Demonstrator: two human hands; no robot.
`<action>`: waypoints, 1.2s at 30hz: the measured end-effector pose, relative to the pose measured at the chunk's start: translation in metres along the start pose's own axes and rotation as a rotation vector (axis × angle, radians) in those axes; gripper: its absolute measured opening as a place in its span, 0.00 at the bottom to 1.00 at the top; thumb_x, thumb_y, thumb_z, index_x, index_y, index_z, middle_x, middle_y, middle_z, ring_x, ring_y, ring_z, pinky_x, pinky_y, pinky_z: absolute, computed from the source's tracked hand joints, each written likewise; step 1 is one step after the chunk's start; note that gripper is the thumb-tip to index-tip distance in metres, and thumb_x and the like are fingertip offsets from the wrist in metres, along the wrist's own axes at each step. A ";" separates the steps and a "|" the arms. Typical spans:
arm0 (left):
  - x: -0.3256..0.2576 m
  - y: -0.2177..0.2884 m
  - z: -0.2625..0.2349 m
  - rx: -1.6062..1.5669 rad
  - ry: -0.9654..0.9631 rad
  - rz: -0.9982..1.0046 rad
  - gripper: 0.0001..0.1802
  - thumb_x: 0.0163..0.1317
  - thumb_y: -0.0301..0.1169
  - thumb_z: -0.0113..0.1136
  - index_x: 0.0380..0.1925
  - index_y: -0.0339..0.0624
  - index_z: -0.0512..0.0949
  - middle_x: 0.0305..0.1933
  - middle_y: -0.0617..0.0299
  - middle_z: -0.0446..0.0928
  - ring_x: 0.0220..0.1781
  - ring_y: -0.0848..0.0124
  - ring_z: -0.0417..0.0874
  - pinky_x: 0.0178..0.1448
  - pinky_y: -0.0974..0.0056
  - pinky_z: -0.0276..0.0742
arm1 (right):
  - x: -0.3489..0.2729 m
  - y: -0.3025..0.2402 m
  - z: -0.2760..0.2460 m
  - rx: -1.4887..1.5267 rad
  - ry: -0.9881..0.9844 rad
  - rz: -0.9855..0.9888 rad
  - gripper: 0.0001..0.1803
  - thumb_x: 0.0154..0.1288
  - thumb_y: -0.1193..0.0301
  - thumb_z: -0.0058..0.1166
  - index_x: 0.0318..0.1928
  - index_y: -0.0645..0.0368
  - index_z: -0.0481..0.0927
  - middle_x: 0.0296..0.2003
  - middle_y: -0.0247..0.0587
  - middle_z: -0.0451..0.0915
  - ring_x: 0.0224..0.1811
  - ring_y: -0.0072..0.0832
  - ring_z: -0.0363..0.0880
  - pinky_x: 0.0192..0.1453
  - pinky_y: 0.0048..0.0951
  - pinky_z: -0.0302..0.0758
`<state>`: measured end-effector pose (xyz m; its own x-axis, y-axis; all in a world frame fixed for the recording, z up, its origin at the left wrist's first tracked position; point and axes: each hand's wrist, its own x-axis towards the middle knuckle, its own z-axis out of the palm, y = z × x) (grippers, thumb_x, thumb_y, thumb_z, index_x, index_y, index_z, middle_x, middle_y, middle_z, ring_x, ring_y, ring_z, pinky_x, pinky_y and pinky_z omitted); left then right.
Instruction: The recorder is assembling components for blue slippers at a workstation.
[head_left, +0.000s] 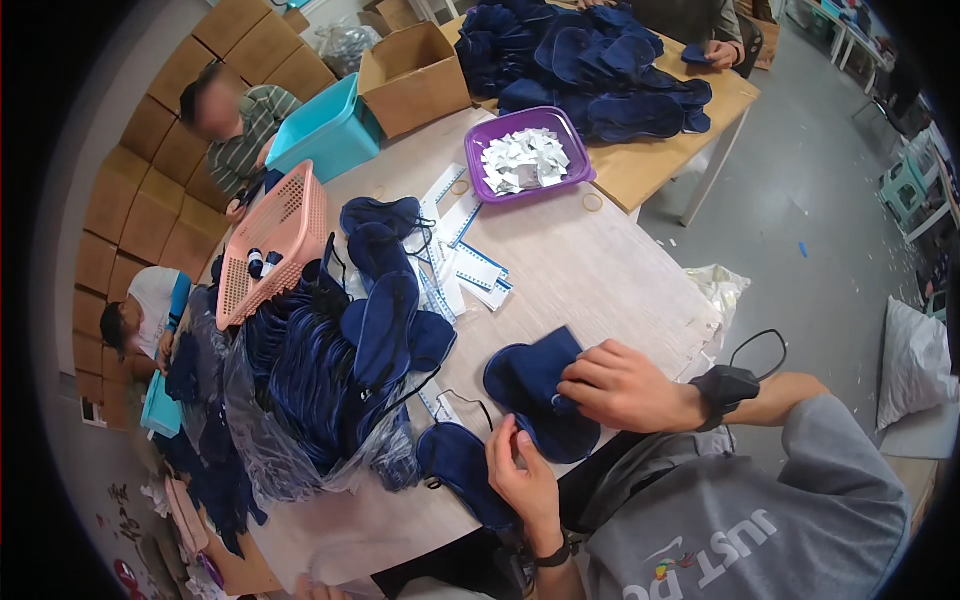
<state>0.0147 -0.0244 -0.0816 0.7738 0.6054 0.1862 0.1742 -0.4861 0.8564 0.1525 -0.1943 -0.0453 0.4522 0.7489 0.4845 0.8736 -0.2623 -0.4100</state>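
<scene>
A navy eye mask [575,432] lies at the table's near edge, with a flat navy fabric piece [553,358] over it, perhaps a small pouch. My right hand [625,388] is closed on that fabric piece, its fingers curled over the right edge and its fingertips partly hidden. My left hand [525,480] has its fingers stretched out and apart from the thumb, the tips beside the mask's lower left edge. Under and left of this hand lies another navy eye mask [458,468] with a thin black strap.
A big pile of navy eye masks [310,370] in clear plastic fills the left, beside a pink basket [292,240]. Blue-and-white paper strips [478,268] lie mid-table. Farther off stand a purple tray [583,160] of white packets, a turquoise bin [325,125] and a cardboard box [415,85]. Several people sit around.
</scene>
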 end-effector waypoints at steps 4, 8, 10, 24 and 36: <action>0.006 -0.006 0.000 0.002 -0.062 0.088 0.12 0.71 0.23 0.60 0.50 0.28 0.86 0.59 0.43 0.85 0.56 0.47 0.86 0.62 0.52 0.80 | -0.014 0.004 0.025 -0.106 -0.191 -0.043 0.25 0.53 0.70 0.66 0.53 0.65 0.83 0.53 0.44 0.80 0.58 0.37 0.78 0.69 0.40 0.70; 0.012 -0.003 0.000 0.079 -0.113 0.192 0.12 0.70 0.24 0.63 0.49 0.28 0.86 0.60 0.43 0.84 0.59 0.47 0.85 0.63 0.52 0.80 | -0.013 0.004 0.020 -0.105 -0.196 -0.054 0.20 0.59 0.71 0.61 0.53 0.65 0.82 0.56 0.49 0.82 0.59 0.41 0.81 0.68 0.42 0.74; 0.013 -0.005 0.002 0.169 -0.104 0.269 0.12 0.69 0.24 0.65 0.49 0.27 0.86 0.59 0.43 0.85 0.62 0.47 0.84 0.66 0.51 0.79 | -0.013 0.006 0.020 -0.079 -0.196 -0.045 0.21 0.59 0.71 0.62 0.53 0.65 0.82 0.55 0.48 0.82 0.59 0.41 0.81 0.68 0.42 0.74; 0.010 -0.014 -0.001 0.245 -0.114 0.242 0.13 0.67 0.26 0.68 0.49 0.31 0.87 0.57 0.48 0.87 0.66 0.48 0.81 0.72 0.51 0.72 | -0.010 0.018 0.012 0.084 -0.122 0.036 0.25 0.51 0.73 0.69 0.52 0.64 0.82 0.50 0.46 0.85 0.55 0.42 0.84 0.64 0.42 0.79; 0.010 -0.012 0.005 0.195 -0.035 0.177 0.15 0.61 0.22 0.67 0.49 0.37 0.82 0.56 0.55 0.88 0.64 0.51 0.81 0.70 0.51 0.72 | -0.047 -0.022 0.013 -0.003 -0.126 -0.151 0.19 0.61 0.72 0.60 0.51 0.68 0.85 0.52 0.50 0.87 0.53 0.41 0.88 0.62 0.39 0.83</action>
<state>0.0231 -0.0158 -0.0924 0.8229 0.4793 0.3050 0.1458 -0.6970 0.7021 0.1099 -0.2160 -0.0687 0.2900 0.8503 0.4392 0.9303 -0.1428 -0.3377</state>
